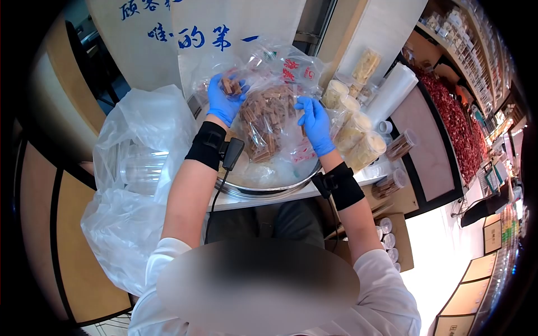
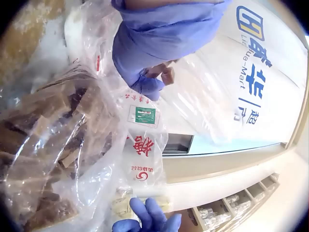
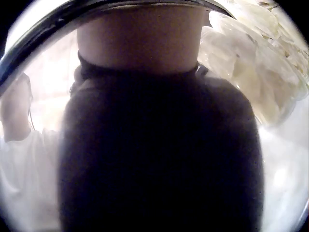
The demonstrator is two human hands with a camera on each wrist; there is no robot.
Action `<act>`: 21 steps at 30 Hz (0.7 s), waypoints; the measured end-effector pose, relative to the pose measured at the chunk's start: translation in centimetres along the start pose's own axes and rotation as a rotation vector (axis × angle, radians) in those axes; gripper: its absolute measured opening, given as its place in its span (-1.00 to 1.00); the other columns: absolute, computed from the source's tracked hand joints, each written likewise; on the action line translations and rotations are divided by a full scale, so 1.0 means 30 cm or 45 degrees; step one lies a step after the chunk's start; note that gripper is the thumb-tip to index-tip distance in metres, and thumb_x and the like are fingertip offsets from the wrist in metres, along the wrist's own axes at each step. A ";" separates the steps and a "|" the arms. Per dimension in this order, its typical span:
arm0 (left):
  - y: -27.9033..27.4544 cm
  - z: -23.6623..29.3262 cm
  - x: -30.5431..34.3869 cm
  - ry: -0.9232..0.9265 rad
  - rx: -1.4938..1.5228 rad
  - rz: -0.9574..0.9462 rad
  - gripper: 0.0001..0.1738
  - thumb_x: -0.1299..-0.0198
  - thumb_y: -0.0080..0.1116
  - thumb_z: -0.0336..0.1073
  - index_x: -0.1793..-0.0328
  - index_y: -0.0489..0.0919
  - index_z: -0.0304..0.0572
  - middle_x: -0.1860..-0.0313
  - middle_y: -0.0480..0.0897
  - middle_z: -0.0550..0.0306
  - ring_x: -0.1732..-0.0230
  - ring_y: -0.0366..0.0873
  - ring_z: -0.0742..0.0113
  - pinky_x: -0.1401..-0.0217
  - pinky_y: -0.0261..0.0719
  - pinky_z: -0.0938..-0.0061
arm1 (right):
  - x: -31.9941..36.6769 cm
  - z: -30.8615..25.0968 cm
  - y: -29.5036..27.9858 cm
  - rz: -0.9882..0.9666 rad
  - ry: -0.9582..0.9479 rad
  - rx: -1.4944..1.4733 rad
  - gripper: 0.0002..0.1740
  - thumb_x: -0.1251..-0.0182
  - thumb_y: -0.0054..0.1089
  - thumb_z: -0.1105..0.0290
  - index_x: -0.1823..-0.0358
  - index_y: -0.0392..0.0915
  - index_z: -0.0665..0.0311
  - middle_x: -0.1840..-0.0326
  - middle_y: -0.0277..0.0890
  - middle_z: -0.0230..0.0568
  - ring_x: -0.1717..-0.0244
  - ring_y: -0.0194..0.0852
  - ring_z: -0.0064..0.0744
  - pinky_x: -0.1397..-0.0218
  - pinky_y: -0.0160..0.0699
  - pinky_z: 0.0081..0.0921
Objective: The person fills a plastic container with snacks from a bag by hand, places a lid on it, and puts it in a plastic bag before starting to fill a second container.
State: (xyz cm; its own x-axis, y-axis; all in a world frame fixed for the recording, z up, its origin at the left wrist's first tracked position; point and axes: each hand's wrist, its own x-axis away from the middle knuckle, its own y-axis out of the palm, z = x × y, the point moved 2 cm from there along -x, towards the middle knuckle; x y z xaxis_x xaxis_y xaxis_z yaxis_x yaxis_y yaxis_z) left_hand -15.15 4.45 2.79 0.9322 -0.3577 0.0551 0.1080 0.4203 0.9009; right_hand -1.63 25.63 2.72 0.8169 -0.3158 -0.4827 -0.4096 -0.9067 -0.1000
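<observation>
My left hand (image 1: 225, 101), in a blue glove, holds a small handful of brown block-shaped pieces (image 1: 230, 86) above the left side of a clear plastic bag. The left wrist view shows some of these pieces (image 2: 166, 75) by the curled fingertips. More brown blocks (image 1: 263, 120) fill the bag (image 2: 104, 164), which has red print and sits over a round metal basin (image 1: 263, 195). My right hand (image 1: 315, 124), also gloved, hovers at the bag's right side with its fingers loosely bent and apart (image 2: 147, 217). The right wrist view shows mainly a dark wristband (image 3: 159, 145); that hand is hidden there.
Filled clear jars (image 1: 367, 151) line the right side, beside a white plastic roll (image 1: 395, 92). Large plastic bags with clear containers (image 1: 144, 168) stand at left. A lettered white panel (image 1: 207, 39) rises behind the basin. Lidded jars (image 1: 388, 241) sit low at right.
</observation>
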 end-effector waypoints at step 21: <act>0.067 0.002 0.056 0.495 -0.940 -0.195 -0.50 -0.10 0.17 -0.16 -0.19 0.51 -0.12 0.07 0.56 0.23 0.08 0.48 0.45 0.00 0.40 0.59 | 0.017 0.131 -0.017 -0.603 0.177 0.963 -0.56 -0.06 0.19 0.25 0.02 0.51 0.27 0.11 0.56 0.09 0.08 0.56 0.01 0.00 0.51 -0.27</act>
State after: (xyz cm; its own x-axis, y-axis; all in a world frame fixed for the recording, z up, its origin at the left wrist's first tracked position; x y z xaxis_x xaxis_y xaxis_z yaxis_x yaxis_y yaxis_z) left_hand -13.39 4.65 4.73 0.9267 -0.1999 -0.3182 0.3148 0.8753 0.3670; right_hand -2.59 27.03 -0.91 0.9895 -0.0317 -0.1408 -0.1355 -0.5402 -0.8305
